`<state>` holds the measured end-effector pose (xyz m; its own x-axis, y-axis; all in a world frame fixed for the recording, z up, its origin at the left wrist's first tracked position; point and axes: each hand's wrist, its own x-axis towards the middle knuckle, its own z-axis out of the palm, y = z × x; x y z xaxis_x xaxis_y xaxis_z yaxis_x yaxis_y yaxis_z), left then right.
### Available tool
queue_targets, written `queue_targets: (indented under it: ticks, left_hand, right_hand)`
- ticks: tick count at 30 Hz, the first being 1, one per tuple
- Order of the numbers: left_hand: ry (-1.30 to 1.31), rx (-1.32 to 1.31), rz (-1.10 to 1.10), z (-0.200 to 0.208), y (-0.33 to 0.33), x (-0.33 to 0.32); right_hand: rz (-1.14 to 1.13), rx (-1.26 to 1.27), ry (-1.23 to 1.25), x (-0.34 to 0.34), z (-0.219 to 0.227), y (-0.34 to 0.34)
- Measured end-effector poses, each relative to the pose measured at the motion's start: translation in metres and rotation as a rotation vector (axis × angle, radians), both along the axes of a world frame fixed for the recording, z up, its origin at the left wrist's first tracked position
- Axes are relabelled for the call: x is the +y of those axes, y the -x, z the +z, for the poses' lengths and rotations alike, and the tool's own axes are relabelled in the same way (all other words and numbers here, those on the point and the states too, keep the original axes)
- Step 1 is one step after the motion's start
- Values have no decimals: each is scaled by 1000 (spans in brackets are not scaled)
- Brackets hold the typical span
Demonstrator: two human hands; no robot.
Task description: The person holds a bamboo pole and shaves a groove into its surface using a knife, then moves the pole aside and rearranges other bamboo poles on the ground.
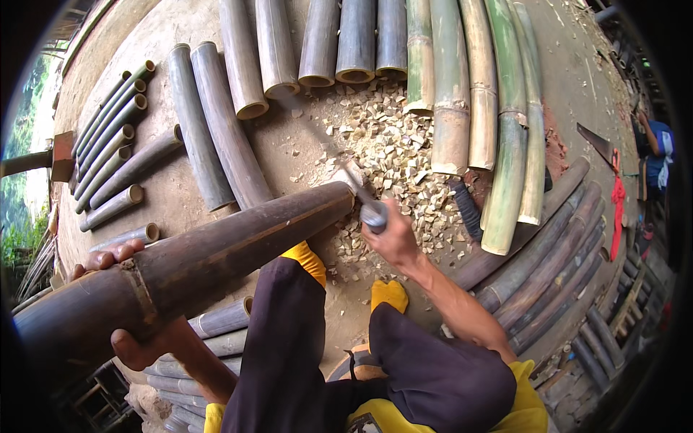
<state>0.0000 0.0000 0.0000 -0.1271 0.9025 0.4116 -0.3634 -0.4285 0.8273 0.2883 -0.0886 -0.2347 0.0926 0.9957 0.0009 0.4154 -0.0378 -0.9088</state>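
A thick dark bamboo tube [238, 234] slants from the lower left up to the middle. My left hand [137, 350] grips it near its node ring, fingers over the top and thumb below. Its far end rests near a pale block [350, 177], partly hidden. In my right hand [397, 242], closed round its grey handle, is a machete-like blade tool [374, 215] beside that end. The blade is smeared by motion, so its exact shape is unclear. Beyond the tube end lies a heap of pale bamboo chips [386, 137].
Dark bamboo tubes [317, 47] lie at the back, green ones [509, 123] to their right. Thin tubes [108, 144] lie left, more poles [556, 252] right. A saw [595, 142] with red cloth [617, 216] lies far right. Another person [658, 148] is at the right edge.
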Motion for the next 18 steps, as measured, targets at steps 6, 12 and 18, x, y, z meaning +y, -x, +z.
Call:
queue_targets:
  ticks: [6, 12, 18]
  left_hand:
    - [-50, 21, -89, 13, -5, 7]
    - [82, 97, 171, 9, -9, 0]
    - [96, 114, 290, 7, -16, 0]
  right_hand:
    - [94, 97, 454, 2, 14, -9]
    - [-483, 444, 348, -71, 53, -47]
    - [-751, 1532, 100, -115, 105, -93]
